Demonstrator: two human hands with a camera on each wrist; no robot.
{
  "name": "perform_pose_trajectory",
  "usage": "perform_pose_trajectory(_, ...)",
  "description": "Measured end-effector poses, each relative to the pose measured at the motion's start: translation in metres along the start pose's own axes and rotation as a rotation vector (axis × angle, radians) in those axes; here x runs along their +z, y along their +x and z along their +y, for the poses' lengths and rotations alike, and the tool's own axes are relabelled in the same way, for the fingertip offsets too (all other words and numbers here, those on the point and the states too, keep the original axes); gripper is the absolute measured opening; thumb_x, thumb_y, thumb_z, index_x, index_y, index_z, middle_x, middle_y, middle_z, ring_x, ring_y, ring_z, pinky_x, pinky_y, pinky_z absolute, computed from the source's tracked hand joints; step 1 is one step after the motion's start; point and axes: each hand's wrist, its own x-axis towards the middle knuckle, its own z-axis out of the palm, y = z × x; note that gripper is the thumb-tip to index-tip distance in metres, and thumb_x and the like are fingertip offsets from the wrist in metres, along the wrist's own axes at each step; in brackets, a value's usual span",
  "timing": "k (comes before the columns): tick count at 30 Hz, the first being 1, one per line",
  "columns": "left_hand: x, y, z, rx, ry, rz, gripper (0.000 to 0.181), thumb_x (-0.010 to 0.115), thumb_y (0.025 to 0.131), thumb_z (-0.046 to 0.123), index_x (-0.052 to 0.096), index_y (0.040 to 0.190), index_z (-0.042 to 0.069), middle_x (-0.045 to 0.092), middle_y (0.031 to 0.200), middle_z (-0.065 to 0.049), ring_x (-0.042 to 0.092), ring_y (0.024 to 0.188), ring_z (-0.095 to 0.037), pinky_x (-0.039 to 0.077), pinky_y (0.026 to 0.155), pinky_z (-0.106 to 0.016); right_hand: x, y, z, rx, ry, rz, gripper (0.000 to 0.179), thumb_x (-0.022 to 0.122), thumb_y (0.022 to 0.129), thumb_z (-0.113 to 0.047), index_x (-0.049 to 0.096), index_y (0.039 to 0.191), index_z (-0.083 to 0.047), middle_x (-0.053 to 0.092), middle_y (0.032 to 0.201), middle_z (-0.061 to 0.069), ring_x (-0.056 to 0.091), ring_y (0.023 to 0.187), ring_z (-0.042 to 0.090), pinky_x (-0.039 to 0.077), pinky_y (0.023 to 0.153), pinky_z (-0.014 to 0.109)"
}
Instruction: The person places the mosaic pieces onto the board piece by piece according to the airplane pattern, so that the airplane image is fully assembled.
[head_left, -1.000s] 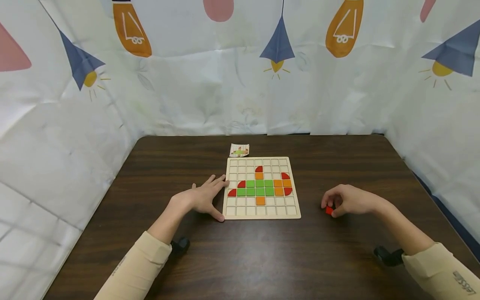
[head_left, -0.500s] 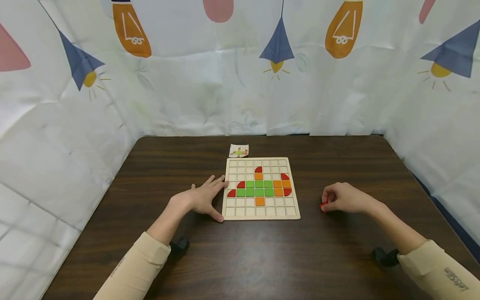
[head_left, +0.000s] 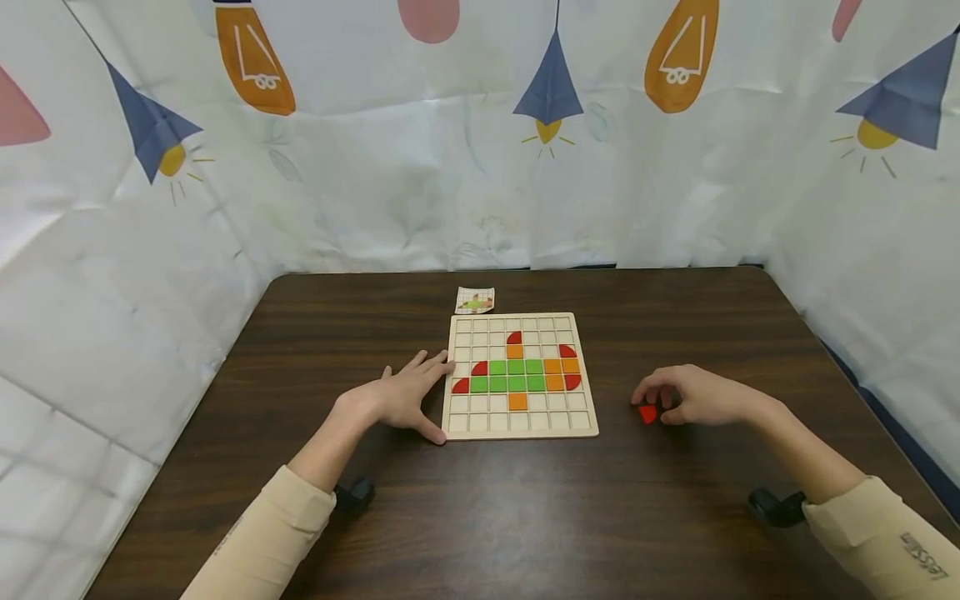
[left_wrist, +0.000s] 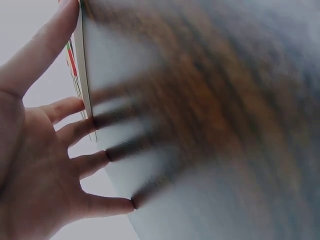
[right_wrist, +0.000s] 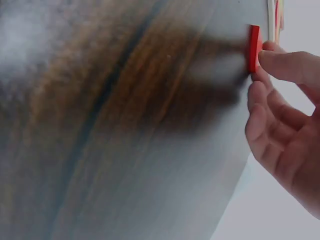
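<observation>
A square wooden grid board lies on the dark table, with green, orange and red tiles forming a figure in its cells. My left hand rests at the board's left edge with fingers spread and thumb at its near corner. In the left wrist view the left hand's fingertips touch the table and the board's edge. To the right of the board, my right hand holds a small red tile at its fingertips, low over the table. The right wrist view shows the thumb against the red tile, whose full outline is hidden.
A small paper card with a printed coloured figure lies just behind the board. The brown table extends around it. White patterned cloth hangs along the back and sides.
The right hand has shifted slightly left with the red tile, and the tile has turned between its fingers to show a different face. The left hand stays at the board's edge.
</observation>
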Motion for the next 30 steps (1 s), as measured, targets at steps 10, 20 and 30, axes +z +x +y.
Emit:
perform_pose_trajectory(10,0.002,0.001,-0.004,0.019,-0.003,0.011,0.114,0.088,0.078,0.051,0.024,0.165,0.014,0.006,0.172,-0.009,-0.004,0.156,-0.037,0.005,0.108,-0.081,0.009,0.008,0.003,-0.043,-0.001,0.04,0.02,0.08,0.087,-0.005,0.074,0.102,-0.016,0.063,0.085,-0.009,0.057,0.075,0.009,0.05,0.066,0.028)
perform_pose_trajectory(20,0.003,0.0,-0.006,0.02,0.01,0.017,0.117,0.087,0.077,0.055,0.022,0.166,0.015,0.008,0.172,-0.008,-0.001,0.156,-0.037,0.007,0.107,-0.082,0.017,0.012,-0.003,-0.014,0.01,0.057,0.021,0.084,0.086,-0.013,0.07,0.101,-0.012,0.062,0.08,-0.009,0.057,0.071,0.008,0.051,0.065,0.028)
perform_pose_trajectory(30,0.003,0.002,-0.006,0.022,0.01,0.016,0.118,0.088,0.077,0.055,0.021,0.166,0.014,0.008,0.172,-0.008,-0.001,0.156,-0.038,0.006,0.105,-0.084,0.023,0.018,-0.011,-0.075,-0.017,0.11,0.014,0.08,0.09,-0.011,0.07,0.101,-0.009,0.065,0.08,-0.012,0.06,0.07,0.005,0.052,0.065,0.027)
